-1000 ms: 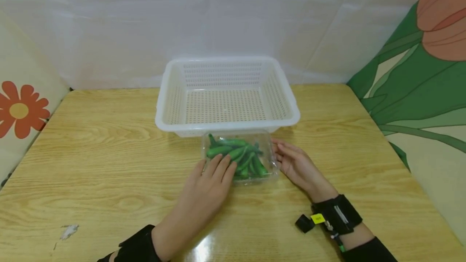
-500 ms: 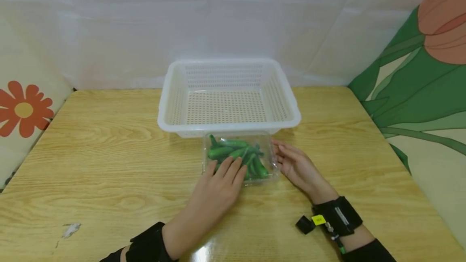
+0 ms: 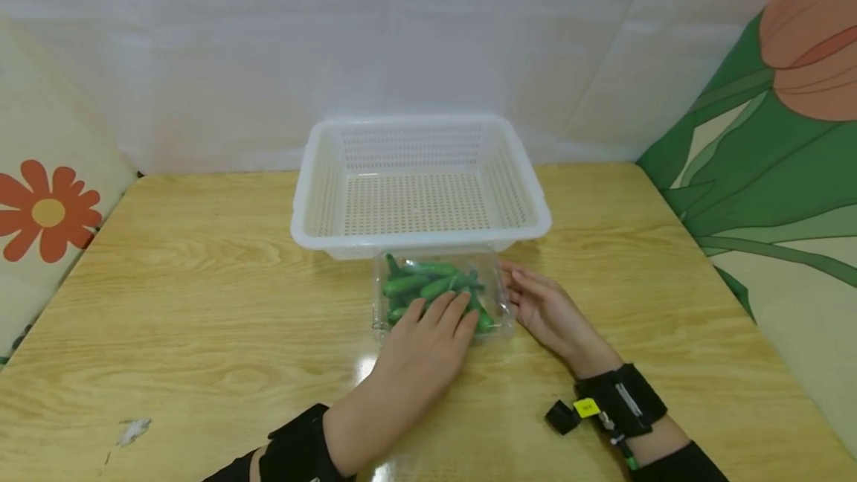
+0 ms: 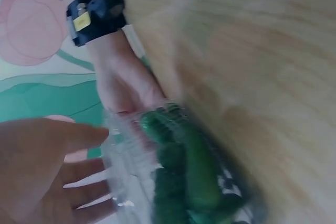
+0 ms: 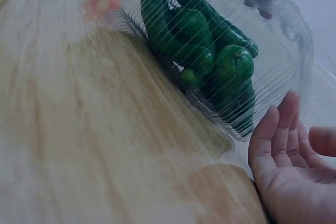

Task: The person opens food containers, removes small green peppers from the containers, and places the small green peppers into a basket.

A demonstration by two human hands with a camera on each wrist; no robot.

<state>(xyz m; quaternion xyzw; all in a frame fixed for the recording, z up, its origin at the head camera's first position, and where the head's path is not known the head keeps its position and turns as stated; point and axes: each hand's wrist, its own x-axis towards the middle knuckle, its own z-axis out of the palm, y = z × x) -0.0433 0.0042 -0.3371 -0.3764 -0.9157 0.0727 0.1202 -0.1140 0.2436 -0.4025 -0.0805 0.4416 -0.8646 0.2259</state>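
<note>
A clear plastic clamshell box sits on the wooden table with several green peppers inside. Its lid looks closed. My left hand lies over the front of the box, fingers extended across the lid and covering some peppers. At the box's right side is my right hand, palm turned inward, its fingers loosely bent. In the right wrist view, the fingertips of that right hand come up to the box edge; whether they touch it is unclear. The left wrist view has the left thumb by the box wall.
Directly behind the box stands a white perforated plastic basket with nothing in it. A white sheet hangs at the back, and flower-printed panels flank the table. The table has a chipped spot at front left.
My left hand has slid to the right across the lid, toward the box's right half. The right hand and the box have stayed nearly where they were.
</note>
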